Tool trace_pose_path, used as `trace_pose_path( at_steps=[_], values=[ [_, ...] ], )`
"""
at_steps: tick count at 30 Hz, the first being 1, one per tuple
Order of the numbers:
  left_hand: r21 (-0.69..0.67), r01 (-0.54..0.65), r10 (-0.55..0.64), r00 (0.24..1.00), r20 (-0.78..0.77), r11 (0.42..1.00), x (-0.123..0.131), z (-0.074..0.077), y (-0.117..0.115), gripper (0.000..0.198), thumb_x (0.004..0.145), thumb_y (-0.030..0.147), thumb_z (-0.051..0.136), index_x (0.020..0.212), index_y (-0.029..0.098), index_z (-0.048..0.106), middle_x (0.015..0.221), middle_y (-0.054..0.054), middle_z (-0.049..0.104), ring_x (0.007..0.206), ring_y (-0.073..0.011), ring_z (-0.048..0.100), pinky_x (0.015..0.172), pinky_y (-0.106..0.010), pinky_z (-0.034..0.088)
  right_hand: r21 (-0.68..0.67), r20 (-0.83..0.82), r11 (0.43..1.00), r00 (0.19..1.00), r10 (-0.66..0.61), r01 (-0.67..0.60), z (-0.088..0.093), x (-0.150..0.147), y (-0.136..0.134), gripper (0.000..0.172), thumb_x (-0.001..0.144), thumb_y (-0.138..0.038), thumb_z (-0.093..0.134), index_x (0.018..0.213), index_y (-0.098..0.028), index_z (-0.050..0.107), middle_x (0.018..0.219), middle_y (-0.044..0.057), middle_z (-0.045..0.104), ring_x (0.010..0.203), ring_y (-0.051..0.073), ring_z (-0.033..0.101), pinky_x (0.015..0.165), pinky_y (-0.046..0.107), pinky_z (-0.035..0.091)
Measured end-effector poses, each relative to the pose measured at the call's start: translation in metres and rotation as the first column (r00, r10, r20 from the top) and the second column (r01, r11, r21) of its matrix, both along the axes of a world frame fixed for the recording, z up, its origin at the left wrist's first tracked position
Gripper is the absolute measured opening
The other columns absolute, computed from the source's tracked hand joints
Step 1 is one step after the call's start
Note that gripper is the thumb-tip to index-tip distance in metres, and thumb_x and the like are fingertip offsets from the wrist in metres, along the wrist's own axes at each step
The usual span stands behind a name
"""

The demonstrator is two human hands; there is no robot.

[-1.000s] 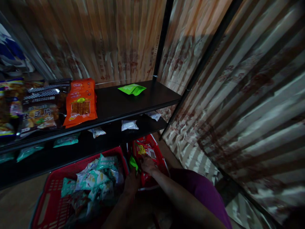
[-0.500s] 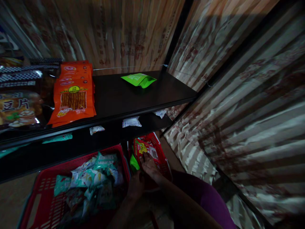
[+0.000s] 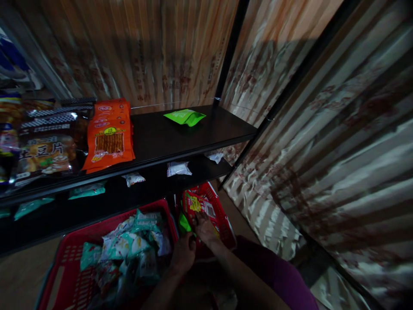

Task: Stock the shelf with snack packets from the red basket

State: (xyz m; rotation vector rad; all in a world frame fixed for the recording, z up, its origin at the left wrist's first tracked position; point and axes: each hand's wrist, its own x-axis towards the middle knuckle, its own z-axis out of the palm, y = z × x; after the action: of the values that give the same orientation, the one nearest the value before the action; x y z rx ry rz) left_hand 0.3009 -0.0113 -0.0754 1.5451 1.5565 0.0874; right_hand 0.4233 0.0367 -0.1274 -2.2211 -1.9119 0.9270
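Note:
In the dim lower middle, a small red basket [image 3: 222, 211] holds a red snack bag [image 3: 197, 204] with yellow print and a bright green bag [image 3: 184, 223]. My left hand [image 3: 183, 254] is at the basket's near left side, its fingers curled at the lower end of the green bag; shadow hides part of the grip. Over the red bag reaches my right hand [image 3: 204, 227], fingers stretched out and resting on its front. A larger red basket [image 3: 61, 258] to the left is piled with teal and white small packets [image 3: 129, 245].
A dark shelf [image 3: 161, 133] stands ahead, bearing orange snack bags [image 3: 108, 137], brown potato-chip bags [image 3: 48, 150] and one lime-green bag [image 3: 185, 116]. Small white packets [image 3: 179, 168] and teal packets [image 3: 87, 190] lie on the shelf below. A pleated curtain [image 3: 290, 142] closes off the right side.
The camera view has shifted slightly, showing more of the shelf's left side. Both hands stay at the small basket, my right hand still over the red bag.

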Motion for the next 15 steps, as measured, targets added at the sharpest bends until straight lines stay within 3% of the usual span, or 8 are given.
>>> trace_pose_path(
  at_steps=[8,12,15],
  values=[
    [0.001,-0.008,0.008,0.998,0.059,1.0,0.015,0.007,0.002,0.038,0.087,0.015,0.042,0.123,0.015,0.055,0.124,-0.006,0.063,0.114,-0.0117,0.056,0.096,-0.017,0.036,0.049,-0.025,0.997,0.998,-0.056,0.057,0.016,0.032,0.003,0.032,0.087,-0.02,0.042,0.105,-0.014,0.069,0.114,0.012,0.067,0.105,0.018,0.062,0.094,0.024,0.043],
    [0.008,0.015,-0.015,0.998,0.066,1.0,0.018,0.014,0.007,0.032,0.087,0.013,0.04,0.112,0.017,0.06,0.116,-0.005,0.066,0.107,-0.0105,0.059,0.091,-0.016,0.038,0.12,-0.077,0.989,0.994,-0.079,0.088,0.02,0.045,0.002,0.028,0.083,-0.015,0.045,0.096,-0.014,0.07,0.104,0.011,0.071,0.093,0.017,0.066,0.088,0.024,0.048],
    [0.036,0.018,-0.017,1.0,-0.022,0.999,0.016,0.014,0.003,0.031,0.089,0.014,0.036,0.104,0.015,0.063,0.11,-0.007,0.068,0.104,-0.0125,0.06,0.09,-0.018,0.039,0.204,-0.058,0.976,0.996,-0.067,0.078,0.026,0.046,-0.003,0.03,0.082,-0.013,0.044,0.097,-0.015,0.069,0.105,0.011,0.07,0.097,0.018,0.065,0.089,0.027,0.047]
  ],
)
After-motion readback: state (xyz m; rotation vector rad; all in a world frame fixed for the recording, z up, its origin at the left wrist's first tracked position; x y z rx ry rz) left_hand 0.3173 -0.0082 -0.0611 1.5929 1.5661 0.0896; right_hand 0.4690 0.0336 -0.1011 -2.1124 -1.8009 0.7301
